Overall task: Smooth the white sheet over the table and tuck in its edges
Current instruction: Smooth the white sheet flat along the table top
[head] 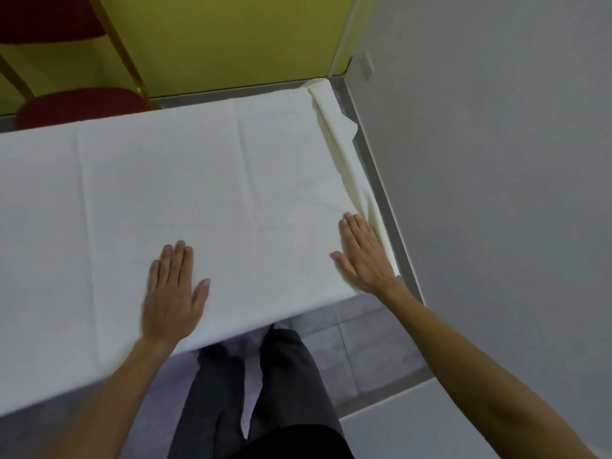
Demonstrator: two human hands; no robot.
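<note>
White sheet (pixel 185 180) lies spread over the long table and covers all of the top that can be seen. It has soft fold lines running across it and up and down it. It hangs a little over the near edge, just in front of the person's dark trousers (pixel 265 385).

The left hand (pixel 174 293) lies flat on the sheet, palm down, near the front edge. Its fingers are straight and close together, and the thumb sticks out to the side. It holds nothing.

The right hand (pixel 362 256) also lies flat on the sheet, palm down, with straight fingers. It is at the right end of the table, close to the front corner. It holds nothing too. The two hands are well apart, with smooth sheet between them.

Just beside the right hand's fingers, the sheet is bunched up. A long cream strip (pixel 334 127) of folded cloth runs along the right edge, from the hand to the far corner. It lies next to a grey wall (pixel 496 160).

Behind the table are a red chair (pixel 76 106) with gold legs and a yellow wall (pixel 231 38). The floor (pixel 357 342) has grey tiles.
</note>
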